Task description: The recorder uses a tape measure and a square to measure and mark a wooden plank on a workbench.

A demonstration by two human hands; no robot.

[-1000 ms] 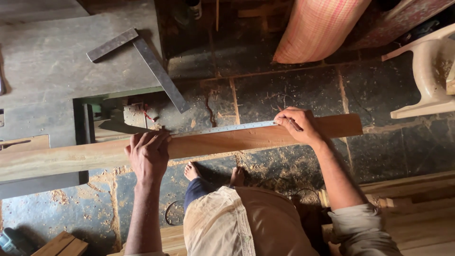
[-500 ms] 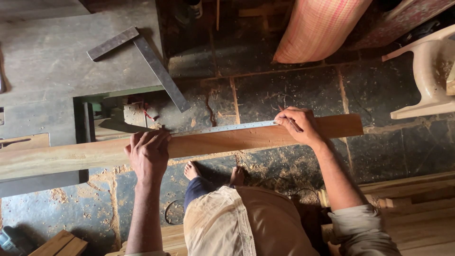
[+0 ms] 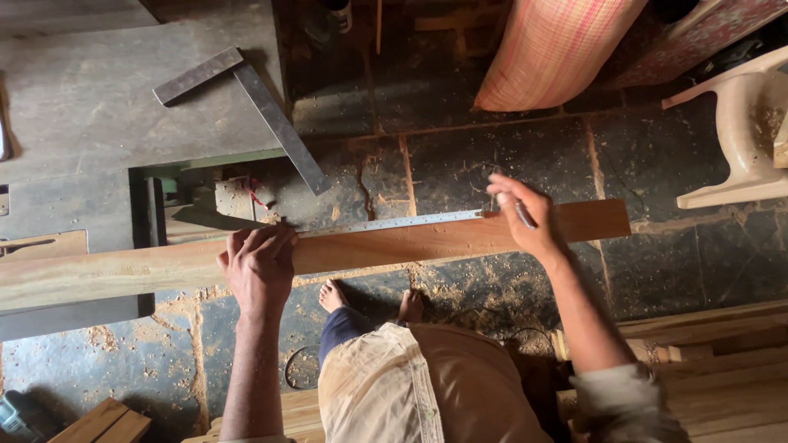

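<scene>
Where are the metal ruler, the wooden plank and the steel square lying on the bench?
metal ruler point(image 3: 386, 222), head view, middle of its blade along the plank's far edge.
wooden plank point(image 3: 427, 240), head view, bare top face between the hands.
steel square point(image 3: 275, 123), head view, long blade near the corner.
</scene>
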